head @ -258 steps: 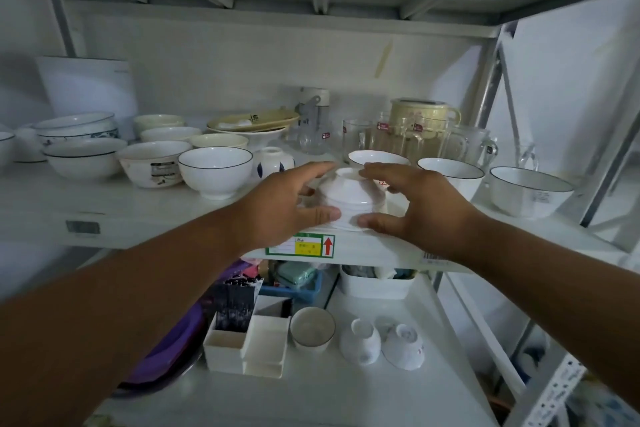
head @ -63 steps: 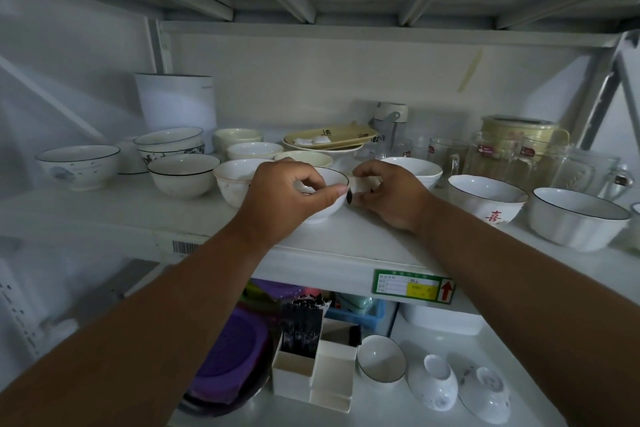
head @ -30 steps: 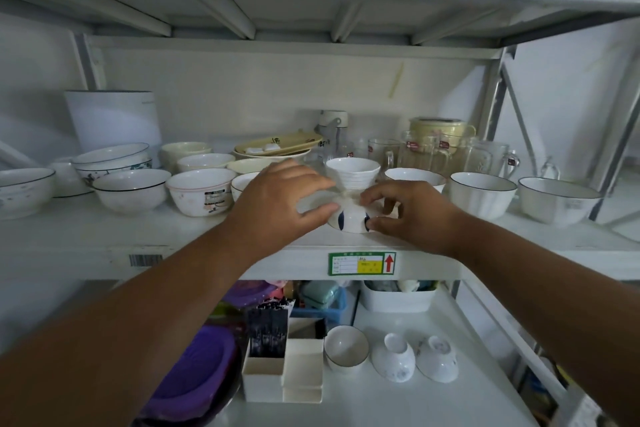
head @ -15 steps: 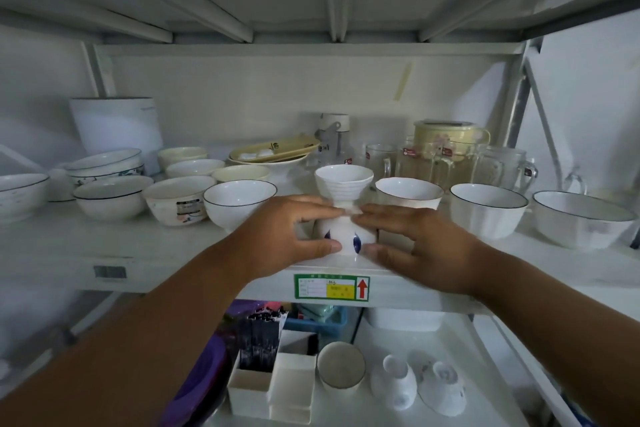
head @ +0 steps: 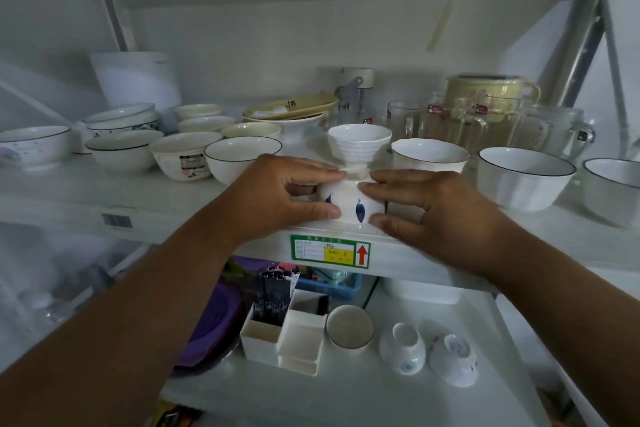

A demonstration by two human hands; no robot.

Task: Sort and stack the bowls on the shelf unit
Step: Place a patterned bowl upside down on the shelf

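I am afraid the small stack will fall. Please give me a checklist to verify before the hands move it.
1. Left hand holds the blue-marked bowl: ok.
2. Right hand holds its other side: ok.
3. Ribbed bowl sits upright on top: ok.
4. Ribbed bowl held by any finger: not ok, it only rests there.
5. Stack away from the shelf edge: not ok, very near.
6. Ribbed bowl seated firmly: cannot tell.
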